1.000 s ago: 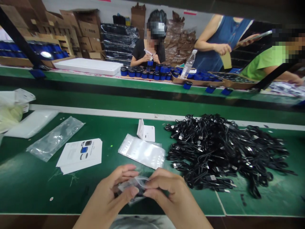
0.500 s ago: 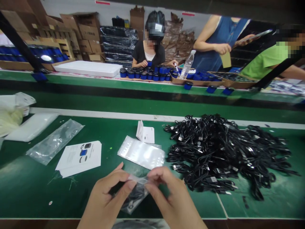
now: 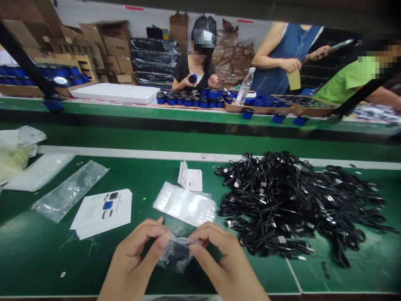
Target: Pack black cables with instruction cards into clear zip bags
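Head view: at lower centre of the frame, left hand (image 3: 137,256) and right hand (image 3: 223,260) each pinch one end of the small clear bag (image 3: 171,262) holding a black cable (image 3: 179,251), its top edge running left-right between them, equally near both.

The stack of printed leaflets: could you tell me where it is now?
Head view, left of centre on the green table: the leaflets lie between a clear bag and the zip bags.

Green table (image 3: 46,251), black cables (image 3: 297,205), clear bags (image 3: 184,205), white leaflets (image 3: 102,211), blue jars (image 3: 188,100)
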`<state>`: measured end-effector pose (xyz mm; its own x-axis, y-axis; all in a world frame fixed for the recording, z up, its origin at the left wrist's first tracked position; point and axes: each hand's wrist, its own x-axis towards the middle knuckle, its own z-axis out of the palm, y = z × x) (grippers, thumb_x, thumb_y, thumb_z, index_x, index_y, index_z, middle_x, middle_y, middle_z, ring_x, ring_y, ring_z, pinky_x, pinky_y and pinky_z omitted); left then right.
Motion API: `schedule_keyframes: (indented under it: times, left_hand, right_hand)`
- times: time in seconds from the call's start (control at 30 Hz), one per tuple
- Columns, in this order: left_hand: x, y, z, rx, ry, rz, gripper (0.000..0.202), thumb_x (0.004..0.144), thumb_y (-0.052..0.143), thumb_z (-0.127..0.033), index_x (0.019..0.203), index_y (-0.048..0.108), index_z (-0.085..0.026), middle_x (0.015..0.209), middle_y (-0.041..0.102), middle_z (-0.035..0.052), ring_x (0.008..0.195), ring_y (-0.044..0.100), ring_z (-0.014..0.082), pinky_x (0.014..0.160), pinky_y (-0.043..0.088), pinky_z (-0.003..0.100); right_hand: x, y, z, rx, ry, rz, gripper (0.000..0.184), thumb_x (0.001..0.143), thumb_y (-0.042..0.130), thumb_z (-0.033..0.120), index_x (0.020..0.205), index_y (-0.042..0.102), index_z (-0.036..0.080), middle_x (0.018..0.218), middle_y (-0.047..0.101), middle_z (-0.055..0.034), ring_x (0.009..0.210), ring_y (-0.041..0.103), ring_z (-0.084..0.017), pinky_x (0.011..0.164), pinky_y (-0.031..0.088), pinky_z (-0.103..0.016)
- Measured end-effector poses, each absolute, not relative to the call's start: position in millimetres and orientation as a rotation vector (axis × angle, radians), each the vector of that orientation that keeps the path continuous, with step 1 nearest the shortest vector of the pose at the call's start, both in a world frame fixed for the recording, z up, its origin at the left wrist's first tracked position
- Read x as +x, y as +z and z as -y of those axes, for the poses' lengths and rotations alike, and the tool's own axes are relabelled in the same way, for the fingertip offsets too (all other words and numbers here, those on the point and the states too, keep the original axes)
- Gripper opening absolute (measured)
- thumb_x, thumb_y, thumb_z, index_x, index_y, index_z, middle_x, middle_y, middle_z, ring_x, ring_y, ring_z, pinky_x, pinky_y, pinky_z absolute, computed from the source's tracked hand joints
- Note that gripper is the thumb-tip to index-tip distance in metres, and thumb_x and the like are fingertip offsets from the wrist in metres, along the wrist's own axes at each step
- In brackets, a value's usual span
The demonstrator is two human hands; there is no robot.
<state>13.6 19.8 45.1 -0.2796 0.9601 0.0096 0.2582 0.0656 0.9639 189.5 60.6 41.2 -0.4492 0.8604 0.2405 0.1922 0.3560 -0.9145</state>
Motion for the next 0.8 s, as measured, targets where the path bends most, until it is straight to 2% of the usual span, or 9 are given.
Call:
schedule_keyframes:
  times: [0.07,0.23,0.3,0.43,0.57,0.73,0.8]
  left_hand:
    - [12.8,42.0,-20.2,1.233,1.248,-1.617,0.016,0.080,0.058,-0.037,0.068,0.063,-0.028,0.074,0.063,-0.0057,0.099,0.060,0.0157,0.096,0.038,0.022]
    - [8.3,37.5,-20.1,1.314,1.237,-1.645,0.014,0.080,0.058,-0.036,0.071,0.063,-0.027,0.077,0.063,-0.0046,0.098,0.062,0.0156,0.083,0.044,0.018]
    - [4.2,40.9,-20.6,1.363,1.191,-1.684,0.013,0.080,0.059,-0.036,0.072,0.065,-0.028,0.080,0.066,-0.0045,0.096,0.062,0.0154,0.085,0.043,0.018]
    - [-4.2,48.7,-22.8,1.610,0.974,-1.590,0.014,0.081,0.057,-0.032,0.071,0.066,-0.027,0.076,0.068,-0.0047,0.082,0.063,0.0137,0.098,0.040,0.024]
    - [-2.2,47.6,-22.1,1.649,1.052,-1.590,0.015,0.081,0.055,-0.028,0.068,0.063,-0.026,0.071,0.065,-0.0063,0.070,0.060,0.0109,0.102,0.036,0.027]
    - [0.7,48.1,-18.6,1.470,0.959,-1.685,0.013,0.079,0.057,-0.039,0.076,0.066,-0.030,0.083,0.067,-0.0048,0.094,0.060,0.0170,0.093,0.041,0.025]
    - [-3.3,49.7,-18.5,1.420,0.892,-1.707,0.015,0.079,0.056,-0.043,0.076,0.065,-0.031,0.083,0.067,-0.0046,0.101,0.058,0.0191,0.095,0.040,0.027]
  right_hand:
    - [186.1,41.0,-60.3,-0.872,1.104,1.858,0.014,0.086,0.051,0.015,0.077,0.062,0.017,0.073,0.061,-0.0015,0.069,0.057,-0.012,0.063,0.043,-0.022]
    - [182.7,44.5,-60.1,-0.839,0.969,1.871,0.015,0.081,0.052,0.012,0.070,0.061,0.016,0.066,0.061,-0.0018,0.062,0.056,-0.012,0.058,0.041,-0.023]
    - [183.9,44.3,-61.1,-0.841,0.980,1.877,0.014,0.081,0.053,0.012,0.070,0.061,0.016,0.066,0.061,-0.0016,0.062,0.057,-0.012,0.058,0.041,-0.022]
    - [183.7,40.1,-62.5,-0.879,1.048,1.878,0.013,0.083,0.055,0.013,0.077,0.066,0.017,0.072,0.064,-0.0019,0.068,0.060,-0.012,0.061,0.044,-0.021]
    - [177.7,36.0,-60.5,-0.845,1.028,1.862,0.014,0.082,0.054,0.012,0.076,0.065,0.017,0.071,0.064,-0.0019,0.067,0.060,-0.012,0.060,0.044,-0.022]
    - [172.5,34.6,-57.4,-0.804,0.947,1.837,0.014,0.080,0.052,0.011,0.071,0.061,0.017,0.067,0.062,-0.0012,0.063,0.057,-0.012,0.058,0.042,-0.023]
    - [172.8,35.6,-57.1,-0.820,0.941,1.852,0.014,0.079,0.052,0.011,0.071,0.062,0.017,0.067,0.062,-0.0017,0.063,0.057,-0.012,0.057,0.042,-0.022]
